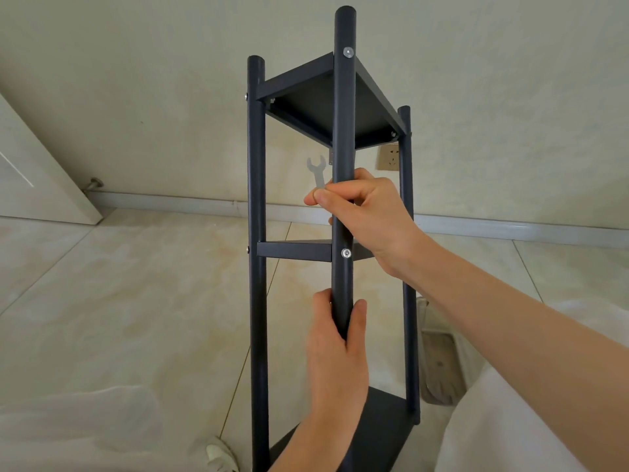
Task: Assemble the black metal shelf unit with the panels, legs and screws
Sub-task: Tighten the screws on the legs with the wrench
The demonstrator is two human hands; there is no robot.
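The black metal shelf unit (pixel 258 185) is tilted away from me, with a top panel (pixel 306 107), a middle panel (pixel 294 250) and a bottom panel (pixel 381 424) fixed between round legs. Silver screws (pixel 348 52) show on the near leg (pixel 343 124). My left hand (pixel 338 352) grips this near leg below the middle panel. My right hand (pixel 366 212) wraps round the same leg above the middle panel and also holds a small flat wrench (pixel 317 168), whose open jaw points up.
Beige tiled floor (pixel 136 301) runs to a pale wall with a skirting board and a socket (pixel 389 157). A white door (pixel 37 172) with a doorstop stands at the left. My white-trousered legs and shoes (pixel 221 454) lie beside the unit's base.
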